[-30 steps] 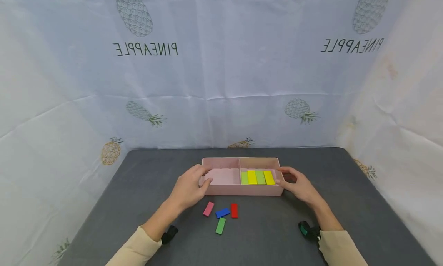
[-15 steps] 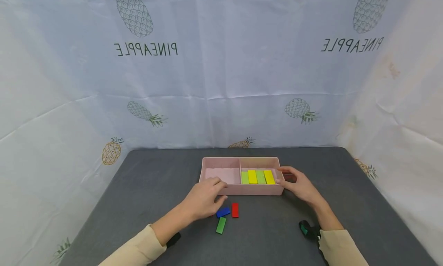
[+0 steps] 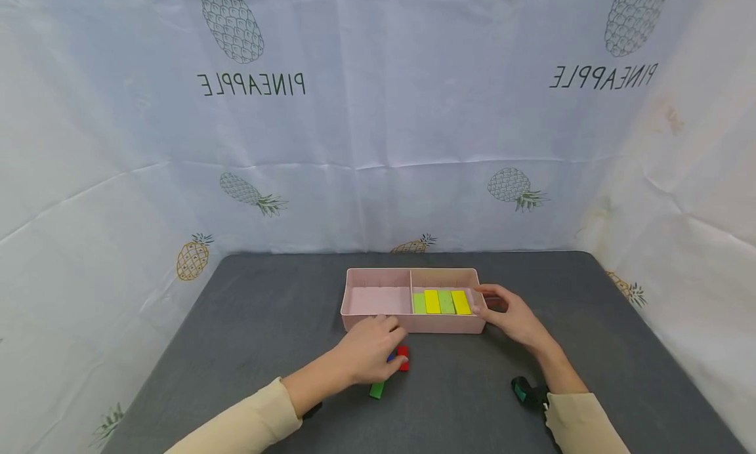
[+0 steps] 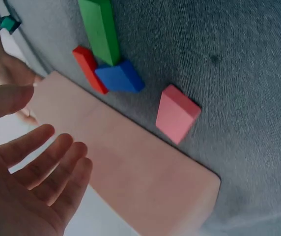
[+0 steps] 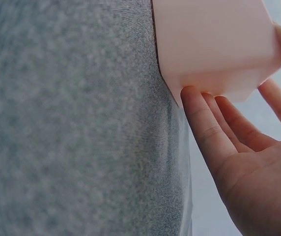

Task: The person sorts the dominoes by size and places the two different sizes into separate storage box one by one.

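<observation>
My left hand [image 3: 371, 349] hovers with loosely bent fingers over small coloured blocks in front of a pink two-compartment box [image 3: 445, 325]. Nothing lies between its thumb and fingers in the left wrist view. Past its thumb shows a red block [image 3: 403, 352], and a green block [image 3: 377, 390] pokes out below the hand. The left wrist view also shows a blue block [image 4: 120, 77] against the green one, and a pink block [image 4: 176, 117] apart from them. My right hand [image 3: 510, 316] holds the box's right end, fingertips on the end wall and thumb at the front rim.
In the box's right compartment lie yellow blocks [image 3: 432, 302] and light green blocks [image 3: 446, 302] side by side. A divider [image 3: 411, 290] separates them from the bare left compartment. Behind the dark grey table [image 3: 283, 290] hangs a pineapple-print cloth [image 3: 378, 126].
My left hand has left the box's left end and moved right and toward me, over the loose blocks, covering the pink one in the head view. The right hand stays on the box.
</observation>
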